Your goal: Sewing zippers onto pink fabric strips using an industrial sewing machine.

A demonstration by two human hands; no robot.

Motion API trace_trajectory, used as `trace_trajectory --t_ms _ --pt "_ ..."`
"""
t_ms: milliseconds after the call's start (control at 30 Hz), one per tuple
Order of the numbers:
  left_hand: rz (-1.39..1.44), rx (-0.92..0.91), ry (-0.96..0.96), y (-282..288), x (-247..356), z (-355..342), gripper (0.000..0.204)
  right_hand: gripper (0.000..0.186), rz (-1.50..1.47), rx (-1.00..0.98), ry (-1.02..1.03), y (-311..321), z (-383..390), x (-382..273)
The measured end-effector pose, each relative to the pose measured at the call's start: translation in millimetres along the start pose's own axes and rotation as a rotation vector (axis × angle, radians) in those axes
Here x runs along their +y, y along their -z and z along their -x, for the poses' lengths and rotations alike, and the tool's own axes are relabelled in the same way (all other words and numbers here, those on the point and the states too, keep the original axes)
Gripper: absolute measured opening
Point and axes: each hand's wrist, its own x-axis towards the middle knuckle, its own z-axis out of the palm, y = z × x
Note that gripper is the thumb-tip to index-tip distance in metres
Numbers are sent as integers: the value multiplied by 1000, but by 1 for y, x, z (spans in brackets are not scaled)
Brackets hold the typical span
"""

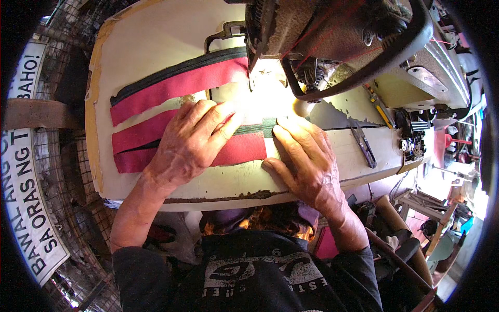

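Near the front edge of the surface (223, 183), the red zippered strip (244, 150) lies lengthwise left to right — the left hand (191, 136) across its middle, whether pinching I cannot tell; then, apart, the right hand (311, 162) at its right end, thumb and fingers spread.

Two red fabric bands (239, 151) lie on the pale worktop (161, 31), their middles hidden, parted by a narrow dark gap at their 9 o'clock ends. Toward 3 o'clock, a green zipper (262, 128) borders the nearer band's 12 o'clock edge. Toward 11 o'clock, another red strip (176, 91), edged with black zipper tape (182, 65), slants toward 2 o'clock.
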Motion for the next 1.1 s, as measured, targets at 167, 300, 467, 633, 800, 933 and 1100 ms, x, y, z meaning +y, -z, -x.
trace_trajectory --t_ms 167,300,467,633,800,933,1100 --pt "-12 -4 9 0 1 0 38 62 -14 -24 -3 2 -2 -1" --pt "-27 -29 6 1 1 1 39 62 29 -33 19 3 -6 -3" --pt "-36 -70 15 3 1 0 42 71 120 -132 21 0 -7 -4" --pt "37 -63 -8 2 2 -1 43 71 136 -159 30 1 -8 -3" --pt "84 -25 -104 -1 0 -1 44 67 142 -131 59 1 -10 -3" --pt "132 -50 -124 -2 -2 0 45 68 122 -111 37 1 -8 -2" --pt "140 -36 -129 -4 -1 1 44 69 -13 29 -23 -1 -4 0"
